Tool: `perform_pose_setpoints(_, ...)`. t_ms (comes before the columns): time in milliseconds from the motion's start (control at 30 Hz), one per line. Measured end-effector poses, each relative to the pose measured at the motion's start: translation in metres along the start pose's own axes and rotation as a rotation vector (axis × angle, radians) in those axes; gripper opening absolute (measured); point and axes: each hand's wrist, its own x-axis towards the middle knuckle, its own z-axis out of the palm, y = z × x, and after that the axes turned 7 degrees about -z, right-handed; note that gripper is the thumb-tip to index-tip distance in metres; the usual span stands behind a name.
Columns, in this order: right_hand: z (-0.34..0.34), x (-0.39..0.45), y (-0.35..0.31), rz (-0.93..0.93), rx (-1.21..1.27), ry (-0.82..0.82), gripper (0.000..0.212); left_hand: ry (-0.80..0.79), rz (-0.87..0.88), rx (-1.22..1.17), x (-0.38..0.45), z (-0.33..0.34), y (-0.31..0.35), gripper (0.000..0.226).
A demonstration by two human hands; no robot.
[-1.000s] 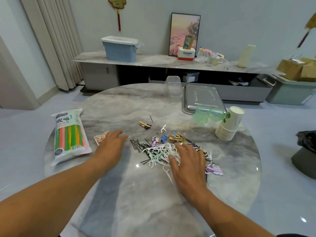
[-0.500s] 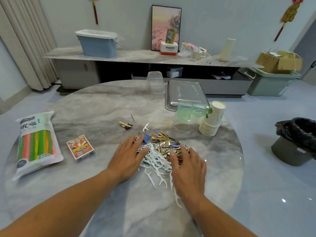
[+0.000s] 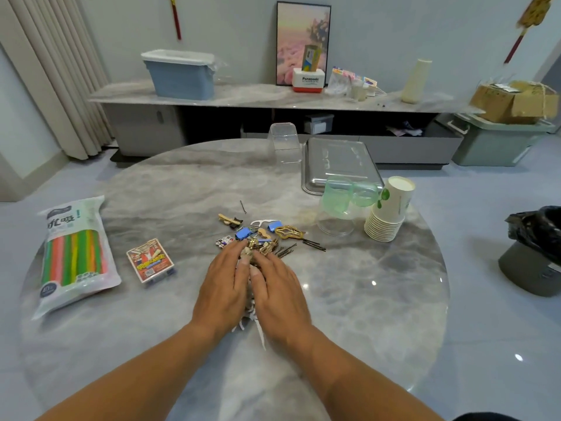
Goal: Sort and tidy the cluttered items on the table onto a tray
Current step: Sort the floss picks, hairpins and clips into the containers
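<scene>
My left hand (image 3: 223, 287) and right hand (image 3: 277, 291) lie flat, fingers together, cupping the pile of small items (image 3: 261, 238) between and just beyond my fingertips. Loose hairpins (image 3: 314, 245) right of my fingers could slide away. The tray (image 3: 312, 177) sits well beyond.

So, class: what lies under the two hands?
White floss picks poke out beneath the left hand and right hand; clips show past the fingers. The rest is covered.
</scene>
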Motion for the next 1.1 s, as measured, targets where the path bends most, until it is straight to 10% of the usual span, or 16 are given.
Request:
perform_pose_setpoints(233,-0.023,0.033,0.022,0.146,-0.015,0.330,0.066,0.065,-0.030,0.040,0.038,-0.019,-0.001,0.056)
perform_pose_setpoints(567,-0.018,0.090,0.063,0.232,-0.218,0.037,0.091,-0.252,-0.063,0.380,0.158,-0.018,-0.029,0.078)
perform_pose_setpoints(1100,-0.025,0.128,0.068,-0.059,-0.154,-0.313,0.068,-0.521,0.182,0.362,0.145,-0.006,-0.019,0.058)
